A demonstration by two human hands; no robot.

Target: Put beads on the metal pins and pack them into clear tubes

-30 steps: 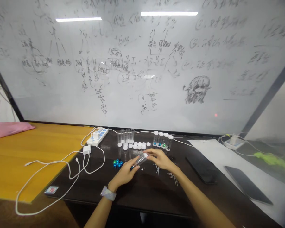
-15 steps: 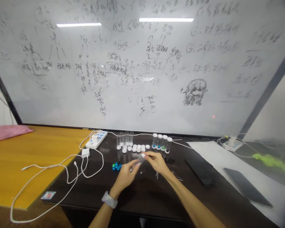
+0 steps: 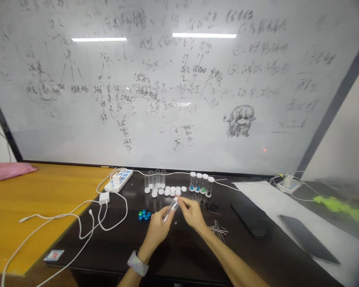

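Observation:
My left hand [image 3: 156,228] is wrapped round the lower part of a clear plastic vial [image 3: 171,208], which tilts up to the right over the dark table [image 3: 179,255]. The fingers of my right hand [image 3: 191,211] pinch the white cap at the vial's top end. Left of my hands lies a small cluster of blue and green beads [image 3: 144,215]. Behind them stand empty open vials [image 3: 156,178], a scatter of loose white caps [image 3: 166,191] and a row of capped vials [image 3: 201,183] with coloured beads inside.
A white power strip [image 3: 119,179] and its cables [image 3: 77,223] lie at the left. Thin pins [image 3: 217,228], a black phone [image 3: 249,215] and a dark tablet [image 3: 308,239] lie at the right. A whiteboard [image 3: 179,87] backs the table; an orange table [image 3: 26,207] adjoins on the left.
The view has tilted upward, so the table sits lower in the frame. Both hands have stayed on the vial, which now stands more upright.

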